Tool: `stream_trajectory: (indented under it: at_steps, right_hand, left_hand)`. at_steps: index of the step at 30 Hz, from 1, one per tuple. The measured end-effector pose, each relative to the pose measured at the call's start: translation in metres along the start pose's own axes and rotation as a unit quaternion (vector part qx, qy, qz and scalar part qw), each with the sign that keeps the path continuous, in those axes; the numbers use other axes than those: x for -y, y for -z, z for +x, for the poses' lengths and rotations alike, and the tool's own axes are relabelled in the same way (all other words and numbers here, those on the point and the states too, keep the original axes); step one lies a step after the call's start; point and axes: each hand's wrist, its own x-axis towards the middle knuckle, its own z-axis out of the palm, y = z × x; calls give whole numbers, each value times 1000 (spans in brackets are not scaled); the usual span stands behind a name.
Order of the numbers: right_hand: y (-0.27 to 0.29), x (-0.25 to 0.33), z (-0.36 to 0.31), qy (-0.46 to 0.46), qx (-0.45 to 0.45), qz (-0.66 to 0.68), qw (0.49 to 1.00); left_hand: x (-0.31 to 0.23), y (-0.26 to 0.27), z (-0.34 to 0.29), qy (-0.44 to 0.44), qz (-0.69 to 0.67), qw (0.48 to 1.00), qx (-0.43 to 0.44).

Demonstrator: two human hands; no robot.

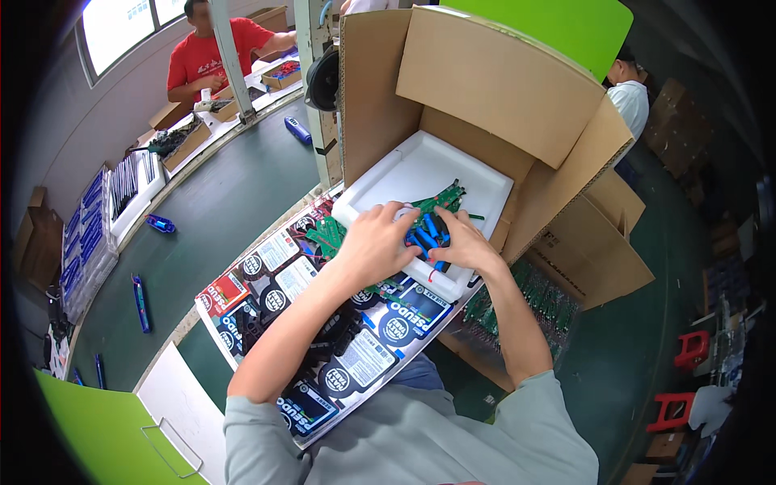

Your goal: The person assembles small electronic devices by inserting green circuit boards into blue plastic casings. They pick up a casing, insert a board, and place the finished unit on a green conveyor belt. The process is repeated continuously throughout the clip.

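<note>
My left hand [378,234] and my right hand [464,242] close from both sides around a bunch of blue cylindrical batteries [428,234]. Green circuit boards [440,200] stick out beyond my fingers, and a red wire hangs at the near side. How boards and batteries join is hidden by my fingers. The bunch is over the near part of a white foam tray [388,176], which sits at the mouth of an open cardboard box. More green circuit boards [326,234] lie left of my left hand, beside black parts [335,331] on the printed work surface [360,364].
The tall cardboard box [485,77] walls off the far side. A conveyor belt [218,202] curves past on the left, carrying several blue devices [297,129]. At right, bagged circuit boards [525,307] stand low. A person in red [218,52] works across the belt.
</note>
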Motion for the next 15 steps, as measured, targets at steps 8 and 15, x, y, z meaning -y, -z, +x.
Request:
stream_trajectory:
  at_steps: [8, 15]
  right_hand:
    - [9, 18, -2, -2, 52, -18, 998]
    - [0, 15, -6, -2, -7, 46, 999]
  left_hand:
    - [12, -34, 52, 97, 36, 954, 282]
    - [32, -52, 38, 116, -147, 968, 169]
